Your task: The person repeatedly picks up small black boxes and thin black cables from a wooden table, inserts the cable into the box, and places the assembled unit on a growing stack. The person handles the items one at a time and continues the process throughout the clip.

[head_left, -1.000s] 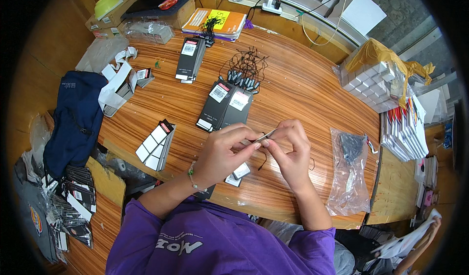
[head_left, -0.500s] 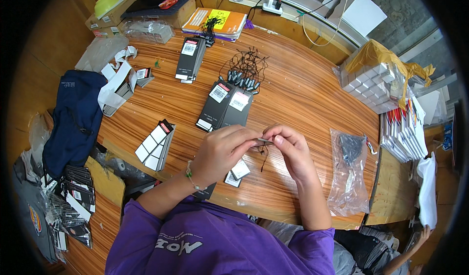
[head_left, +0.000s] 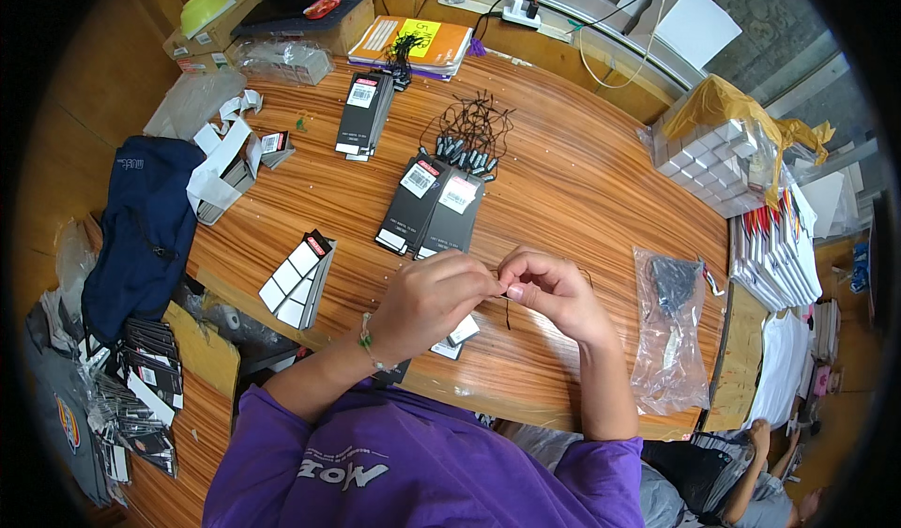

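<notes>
Over the near edge of the table, my left hand (head_left: 436,301) and my right hand (head_left: 556,295) meet with fingertips pinched together. Between them is a thin black string (head_left: 508,314), one end dangling below the fingers. Whatever else the left fingers cover is hidden. Under my hands lie small white-labelled cards (head_left: 460,336), partly covered by the left hand. Just beyond are two stacks of dark grey hang tags (head_left: 432,204) with stickers, their black strings (head_left: 477,120) bunched at the far end.
Another tag stack (head_left: 361,115) lies farther back, and white-panelled tags (head_left: 298,279) lie left. A clear plastic bag (head_left: 669,340) is at right, near wrapped small boxes (head_left: 718,157). A navy bag (head_left: 141,237) sits left. Another person's arm (head_left: 746,476) shows lower right.
My right hand has shifted slightly down and left, its fingers curling closer. The flat edge visible between my fingers no longer shows. At lower right, the other person's arm and white cloth have moved.
</notes>
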A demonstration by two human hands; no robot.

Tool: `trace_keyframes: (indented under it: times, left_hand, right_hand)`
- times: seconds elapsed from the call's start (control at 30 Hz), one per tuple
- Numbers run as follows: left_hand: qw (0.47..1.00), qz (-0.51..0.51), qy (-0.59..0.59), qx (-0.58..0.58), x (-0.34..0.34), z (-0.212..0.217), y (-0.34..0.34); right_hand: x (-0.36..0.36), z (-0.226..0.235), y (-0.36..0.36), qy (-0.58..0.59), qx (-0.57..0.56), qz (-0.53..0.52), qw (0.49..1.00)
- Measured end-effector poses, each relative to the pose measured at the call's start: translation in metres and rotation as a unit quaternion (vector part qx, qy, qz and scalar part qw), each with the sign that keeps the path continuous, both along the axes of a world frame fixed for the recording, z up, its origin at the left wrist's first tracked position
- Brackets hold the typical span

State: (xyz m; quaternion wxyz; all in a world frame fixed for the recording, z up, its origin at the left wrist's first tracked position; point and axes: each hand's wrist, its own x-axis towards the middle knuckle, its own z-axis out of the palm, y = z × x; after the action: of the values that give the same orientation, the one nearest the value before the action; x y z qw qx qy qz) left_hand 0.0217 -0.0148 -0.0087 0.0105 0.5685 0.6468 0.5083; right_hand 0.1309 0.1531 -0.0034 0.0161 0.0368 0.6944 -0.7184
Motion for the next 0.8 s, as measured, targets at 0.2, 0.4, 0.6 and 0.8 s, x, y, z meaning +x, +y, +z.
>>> trace_keyframes:
  times: [0.2,0.4,0.6,0.8]
  left_hand:
    - [0.999,-0.005,-0.036,0.01,0.003,0.002,0.005]
    - [0.999,-0.014,-0.045,-0.018,-0.001,0.0,0.007]
    - [0.962,-0.037,-0.253,-0.095,-0.005,-0.015,0.008]
    - [0.97,-0.025,-0.159,-0.18,-0.038,-0.005,-0.012]
  right_hand:
    - [0.005,0.003,-0.002,-0.021,-0.067,-0.007,0.998]
    - [0.002,0.001,0.002,0.132,-0.261,-0.131,0.947]
    - [0.011,0.021,0.0,0.229,-0.27,-0.218,0.91]
    - [0.018,0.028,-0.002,0.192,-0.229,-0.209,0.931]
